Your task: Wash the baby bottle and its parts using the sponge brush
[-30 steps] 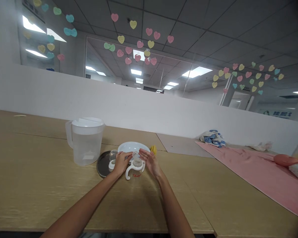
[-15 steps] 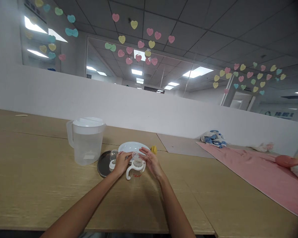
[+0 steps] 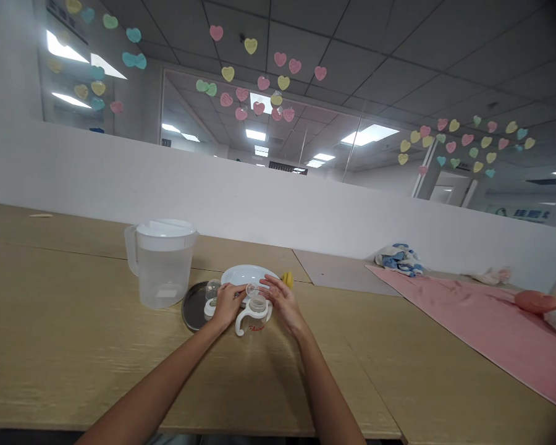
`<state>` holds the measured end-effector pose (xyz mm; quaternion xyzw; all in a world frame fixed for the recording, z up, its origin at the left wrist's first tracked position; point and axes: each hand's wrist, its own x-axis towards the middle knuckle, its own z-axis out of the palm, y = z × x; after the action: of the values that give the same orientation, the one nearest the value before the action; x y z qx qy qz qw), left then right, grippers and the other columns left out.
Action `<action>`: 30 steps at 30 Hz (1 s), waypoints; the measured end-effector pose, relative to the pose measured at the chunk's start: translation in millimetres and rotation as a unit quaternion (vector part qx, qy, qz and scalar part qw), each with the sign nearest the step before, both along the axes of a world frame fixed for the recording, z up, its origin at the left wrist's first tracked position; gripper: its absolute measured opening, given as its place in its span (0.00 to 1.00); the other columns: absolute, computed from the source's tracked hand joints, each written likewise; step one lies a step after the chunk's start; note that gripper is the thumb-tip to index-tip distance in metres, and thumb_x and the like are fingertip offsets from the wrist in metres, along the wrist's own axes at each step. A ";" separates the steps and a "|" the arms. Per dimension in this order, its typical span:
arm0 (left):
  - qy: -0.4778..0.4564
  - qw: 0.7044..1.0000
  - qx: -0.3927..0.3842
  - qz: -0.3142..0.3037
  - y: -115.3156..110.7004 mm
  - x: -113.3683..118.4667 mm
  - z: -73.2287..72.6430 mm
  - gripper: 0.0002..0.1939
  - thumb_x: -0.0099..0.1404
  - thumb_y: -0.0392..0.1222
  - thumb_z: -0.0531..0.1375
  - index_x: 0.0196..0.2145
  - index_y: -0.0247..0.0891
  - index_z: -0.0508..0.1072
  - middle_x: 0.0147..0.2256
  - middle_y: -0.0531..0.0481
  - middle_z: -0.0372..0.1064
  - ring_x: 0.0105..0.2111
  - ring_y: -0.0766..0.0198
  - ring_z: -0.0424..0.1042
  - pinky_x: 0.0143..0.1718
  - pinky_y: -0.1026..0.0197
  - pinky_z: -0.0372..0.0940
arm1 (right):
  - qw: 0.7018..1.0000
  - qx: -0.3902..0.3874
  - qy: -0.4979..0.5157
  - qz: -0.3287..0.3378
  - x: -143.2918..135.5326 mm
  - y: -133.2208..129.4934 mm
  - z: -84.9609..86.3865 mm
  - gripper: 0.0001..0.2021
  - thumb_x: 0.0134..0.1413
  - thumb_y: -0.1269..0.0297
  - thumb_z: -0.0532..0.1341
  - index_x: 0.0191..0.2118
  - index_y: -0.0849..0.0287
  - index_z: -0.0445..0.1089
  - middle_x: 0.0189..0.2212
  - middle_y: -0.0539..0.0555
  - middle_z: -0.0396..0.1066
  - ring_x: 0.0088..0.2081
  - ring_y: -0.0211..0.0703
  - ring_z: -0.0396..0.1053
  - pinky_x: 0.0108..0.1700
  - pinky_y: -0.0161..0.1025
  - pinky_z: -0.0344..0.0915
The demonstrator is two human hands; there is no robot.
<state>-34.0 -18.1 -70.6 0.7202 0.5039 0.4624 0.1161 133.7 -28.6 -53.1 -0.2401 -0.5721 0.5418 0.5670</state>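
A clear baby bottle [image 3: 258,318] with white side handles and red lettering stands uncapped on the table, its mouth facing up. Just behind that mouth, my left hand [image 3: 228,303] pinches a small clear round piece [image 3: 252,289], whose exact kind I cannot make out. My right hand [image 3: 280,303] is on the other side, fingers stretched and apart, close to the piece and the bottle's right handle. Left of my left hand, a clear dome cap [image 3: 212,289] and a white ring part [image 3: 209,309] are partly hidden by it. They sit at the edge of a dark round tray [image 3: 192,309].
A lidded translucent pitcher [image 3: 164,272] stands at the left. Behind my hands is a white plate [image 3: 248,272], with a yellow object [image 3: 288,280] at its right. A pink cloth [image 3: 472,321] covers the right side, near a crumpled blue-and-white cloth [image 3: 399,259]. A white wall rises behind.
The fingers of my right hand have shifted very slightly beside the clear piece. Otherwise the hands, bottle and other things stay where they were.
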 end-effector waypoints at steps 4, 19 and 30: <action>-0.001 1.000 -0.002 -0.004 -0.8 0.4 0.9 0.15 0.62 0.43 0.51 0.33 0.41 0.78 0.31 0.49 0.76 0.33 0.58 0.69 0.47 0.53 0.56 | 1.000 0.004 -0.015 -0.012 0.0 1.5 -1.1 0.23 0.41 0.58 0.68 0.46 0.56 0.69 0.46 0.57 0.69 0.48 0.49 0.67 0.53 0.49 0.60; -0.012 1.000 -0.004 -0.013 2.3 0.4 -3.1 0.17 0.62 0.46 0.50 0.36 0.41 0.78 0.33 0.48 0.76 0.34 0.58 0.68 0.52 0.52 0.52 | 0.998 0.009 -0.035 -0.044 -4.5 -4.9 6.1 0.21 0.41 0.56 0.67 0.42 0.58 0.70 0.41 0.56 0.72 0.45 0.46 0.68 0.50 0.45 0.63; -0.003 1.000 -0.008 -0.018 -0.9 1.5 -0.9 0.18 0.62 0.49 0.50 0.38 0.42 0.78 0.31 0.49 0.76 0.32 0.59 0.68 0.50 0.53 0.53 | 0.994 0.028 -0.056 -0.092 -6.8 5.2 -2.0 0.21 0.35 0.57 0.69 0.39 0.59 0.70 0.32 0.53 0.73 0.37 0.42 0.71 0.44 0.41 0.66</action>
<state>-32.5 -18.9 -71.5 0.7270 0.4939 0.4585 0.1314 126.9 -23.4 -55.1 -0.3055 -0.5931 0.4573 0.5881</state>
